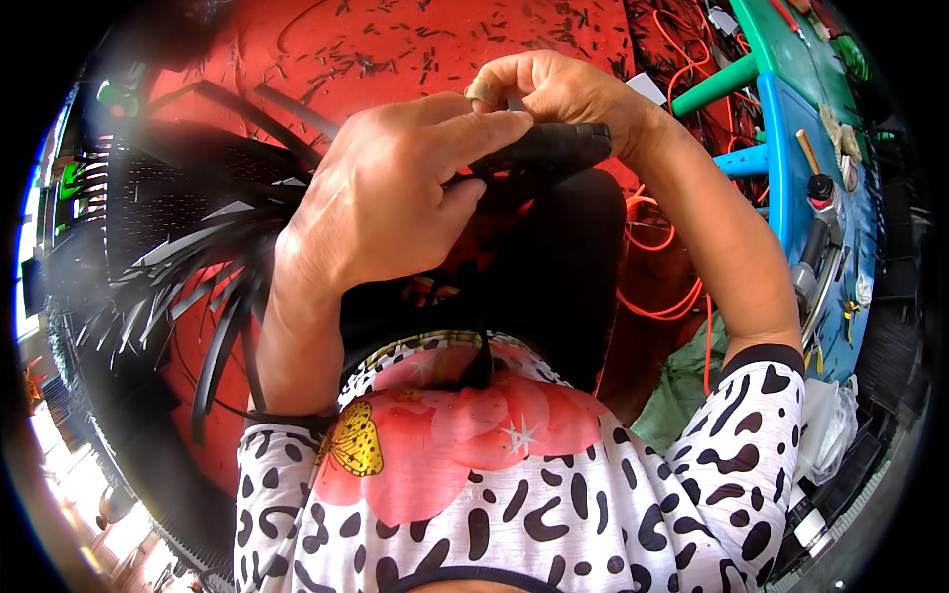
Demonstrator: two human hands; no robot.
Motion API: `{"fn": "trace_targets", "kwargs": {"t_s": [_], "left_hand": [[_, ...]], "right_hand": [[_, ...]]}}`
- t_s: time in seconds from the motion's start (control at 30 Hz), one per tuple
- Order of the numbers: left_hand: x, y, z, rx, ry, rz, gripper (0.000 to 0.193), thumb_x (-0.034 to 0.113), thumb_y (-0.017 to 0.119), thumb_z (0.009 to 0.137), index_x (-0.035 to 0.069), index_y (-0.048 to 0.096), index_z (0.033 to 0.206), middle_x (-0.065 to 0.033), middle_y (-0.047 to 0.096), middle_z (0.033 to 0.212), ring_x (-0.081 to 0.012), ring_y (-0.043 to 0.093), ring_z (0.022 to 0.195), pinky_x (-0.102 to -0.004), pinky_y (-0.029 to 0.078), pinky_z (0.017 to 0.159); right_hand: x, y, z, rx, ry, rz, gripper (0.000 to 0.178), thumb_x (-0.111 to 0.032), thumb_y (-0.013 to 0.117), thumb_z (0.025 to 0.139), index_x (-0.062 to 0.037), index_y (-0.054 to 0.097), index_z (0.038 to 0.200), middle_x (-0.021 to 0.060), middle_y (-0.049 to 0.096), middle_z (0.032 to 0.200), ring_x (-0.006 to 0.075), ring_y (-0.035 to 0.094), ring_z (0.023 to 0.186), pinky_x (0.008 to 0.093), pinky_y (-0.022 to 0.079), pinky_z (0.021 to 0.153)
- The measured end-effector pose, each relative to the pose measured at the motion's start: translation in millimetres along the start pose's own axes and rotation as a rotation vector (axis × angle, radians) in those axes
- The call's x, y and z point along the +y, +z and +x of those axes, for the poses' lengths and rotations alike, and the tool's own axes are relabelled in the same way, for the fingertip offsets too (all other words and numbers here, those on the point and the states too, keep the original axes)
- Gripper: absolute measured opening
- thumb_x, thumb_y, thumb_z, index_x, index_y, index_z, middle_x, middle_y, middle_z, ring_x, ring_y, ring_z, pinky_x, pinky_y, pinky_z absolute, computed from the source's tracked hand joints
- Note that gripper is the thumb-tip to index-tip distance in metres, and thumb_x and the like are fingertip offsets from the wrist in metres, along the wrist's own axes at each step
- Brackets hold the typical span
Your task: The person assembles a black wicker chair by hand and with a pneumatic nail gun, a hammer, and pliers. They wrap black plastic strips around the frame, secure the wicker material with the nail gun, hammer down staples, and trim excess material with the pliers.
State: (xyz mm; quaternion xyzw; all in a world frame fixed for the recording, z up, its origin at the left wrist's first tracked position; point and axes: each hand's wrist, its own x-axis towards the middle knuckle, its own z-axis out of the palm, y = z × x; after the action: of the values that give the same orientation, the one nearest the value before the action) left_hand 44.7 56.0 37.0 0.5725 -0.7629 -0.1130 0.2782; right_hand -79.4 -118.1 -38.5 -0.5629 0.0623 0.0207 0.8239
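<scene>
Over my lap, both hands work close together on a black woven piece [563, 146] of flat plastic strips. My left hand [390, 188] is closed on it, its index finger stretched along the top and the thumb below. Loose flat black strips [203, 262] fan out past my left wrist. My right hand [573, 94] is bent round the far side, thumb and index finger pinched together near my left fingertip. A tan wrap [480, 91] covers one of its fingertips. Between the fingers a small end of strip shows; the rest of the right hand's grip is hidden.
Short black offcuts [395, 49] litter the red floor. At the right stand a blue stool [786, 168] and a green stool [732, 84], with tools on the blue top. An orange hose [662, 311] coils beside my right leg. Black perforated material [163, 188] lies at the left.
</scene>
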Motion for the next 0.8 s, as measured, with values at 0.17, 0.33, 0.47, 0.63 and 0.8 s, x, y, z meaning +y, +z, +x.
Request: {"fn": "trace_targets", "kwargs": {"t_s": [0.17,0.33,0.47,0.63,0.8], "left_hand": [[0,1,1,0.016,0.013,-0.007,0.05,-0.008,0.064,0.06,0.001,0.063,0.109,-0.0137,0.059,0.079,-0.0299,0.059,0.068,-0.0326,0.047,0.061],[-1,1,1,0.041,0.025,0.003,0.049,-0.009,0.064,0.06,0.001,0.063,0.109,-0.0134,0.06,0.08,-0.0295,0.06,0.068,-0.0325,0.048,0.062],[0,2,2,0.022,0.002,0.01,0.048,-0.009,0.064,0.061,0.001,0.063,0.108,-0.013,0.059,0.08,-0.0286,0.061,0.068,-0.0318,0.048,0.061],[-1,2,4,0.045,0.014,0.032,0.046,-0.009,0.063,0.062,0.001,0.063,0.107,-0.0124,0.059,0.077,-0.0275,0.06,0.065,-0.0309,0.047,0.059],[2,0,6,0.014,-0.023,0.017,0.044,-0.008,0.063,0.063,0.0,0.064,0.106,-0.0129,0.059,0.078,-0.0276,0.061,0.066,-0.0314,0.048,0.06]], "right_hand": [[-1,4,2,-0.076,-0.002,0.023,0.031,0.008,0.053,0.072,0.0043,0.059,0.102,0.0046,0.061,0.09,0.0097,0.06,0.078,0.0221,0.051,0.072],[1,3,7,-0.145,-0.095,0.031,0.039,0.001,0.062,0.069,0.0044,0.057,0.108,0.0058,0.061,0.101,0.0112,0.058,0.087,0.0244,0.048,0.081],[2,-3,1,-0.215,-0.239,0.09,0.043,-0.004,0.065,0.069,0.004,0.056,0.11,0.0061,0.059,0.105,0.0119,0.056,0.09,0.0259,0.046,0.084],[-2,2,0,-0.206,-0.155,0.1,0.048,-0.006,0.067,0.069,0.0043,0.055,0.115,0.0071,0.061,0.107,0.0136,0.059,0.098,0.027,0.046,0.089],[0,-1,-4,-0.184,-0.073,0.039,0.053,-0.006,0.068,0.07,0.0057,0.053,0.12,0.0088,0.063,0.103,0.0151,0.061,0.095,0.0271,0.047,0.089]]}}
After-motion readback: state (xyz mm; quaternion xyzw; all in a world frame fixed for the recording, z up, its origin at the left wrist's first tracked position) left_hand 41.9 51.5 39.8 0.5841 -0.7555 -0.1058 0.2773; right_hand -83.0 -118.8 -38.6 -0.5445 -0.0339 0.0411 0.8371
